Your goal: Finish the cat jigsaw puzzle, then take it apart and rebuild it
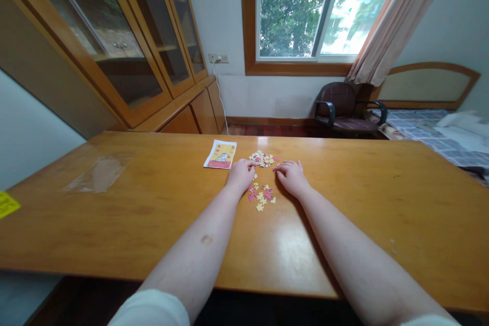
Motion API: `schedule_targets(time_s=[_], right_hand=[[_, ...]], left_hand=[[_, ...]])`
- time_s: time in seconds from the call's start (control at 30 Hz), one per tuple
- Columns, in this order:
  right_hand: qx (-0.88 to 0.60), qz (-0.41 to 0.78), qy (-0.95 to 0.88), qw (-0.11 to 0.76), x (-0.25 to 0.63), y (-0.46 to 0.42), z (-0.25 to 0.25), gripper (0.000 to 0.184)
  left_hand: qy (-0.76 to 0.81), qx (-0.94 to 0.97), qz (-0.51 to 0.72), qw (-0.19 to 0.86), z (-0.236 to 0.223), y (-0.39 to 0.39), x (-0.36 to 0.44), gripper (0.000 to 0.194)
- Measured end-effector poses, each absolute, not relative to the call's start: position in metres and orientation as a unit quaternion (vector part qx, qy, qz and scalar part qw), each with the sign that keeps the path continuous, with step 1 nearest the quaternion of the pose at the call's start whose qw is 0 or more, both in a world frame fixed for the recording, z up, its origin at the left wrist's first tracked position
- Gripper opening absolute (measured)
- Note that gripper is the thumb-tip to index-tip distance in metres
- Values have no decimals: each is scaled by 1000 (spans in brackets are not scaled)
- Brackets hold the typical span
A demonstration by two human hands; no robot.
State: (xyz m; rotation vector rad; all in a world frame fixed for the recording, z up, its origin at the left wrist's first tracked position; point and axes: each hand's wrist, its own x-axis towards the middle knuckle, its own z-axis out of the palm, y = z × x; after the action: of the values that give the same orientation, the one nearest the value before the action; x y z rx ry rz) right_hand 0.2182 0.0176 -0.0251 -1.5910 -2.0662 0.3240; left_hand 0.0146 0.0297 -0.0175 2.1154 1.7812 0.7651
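Note:
My left hand (240, 177) rests at the left edge of a pile of jigsaw puzzle pieces (262, 158), its fingers bent together; whatever lies between the fingertips is too small to make out. On the pile's right side, my right hand (293, 178) lies palm down with its fingers apart, fingertips on the tabletop close to a few stray pieces. Nearer to me, between my forearms, a looser group of yellow and pink puzzle pieces (261, 196) is spread out. A picture card (220, 154), with a white animal on yellow and pink, lies beyond my left hand.
Everything lies on a wooden table (160, 224). A crumpled clear plastic bag (100, 173) is at the left, and a yellow label (7, 204) at the left edge. Beyond the table are a glass-door cabinet (168, 94), an armchair (338, 104) and a bed (416, 125).

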Motion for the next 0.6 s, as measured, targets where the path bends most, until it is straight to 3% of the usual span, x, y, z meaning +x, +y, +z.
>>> schedule_targets(time_s=[0.27, 0.6], right_hand=[[-597, 107, -761, 229, 217, 16, -26, 27], [-475, 154, -844, 196, 212, 8, -21, 35]], left_hand=[[584, 759, 243, 157, -14, 27, 18, 35], [485, 803, 231, 256, -18, 24, 23, 41]])
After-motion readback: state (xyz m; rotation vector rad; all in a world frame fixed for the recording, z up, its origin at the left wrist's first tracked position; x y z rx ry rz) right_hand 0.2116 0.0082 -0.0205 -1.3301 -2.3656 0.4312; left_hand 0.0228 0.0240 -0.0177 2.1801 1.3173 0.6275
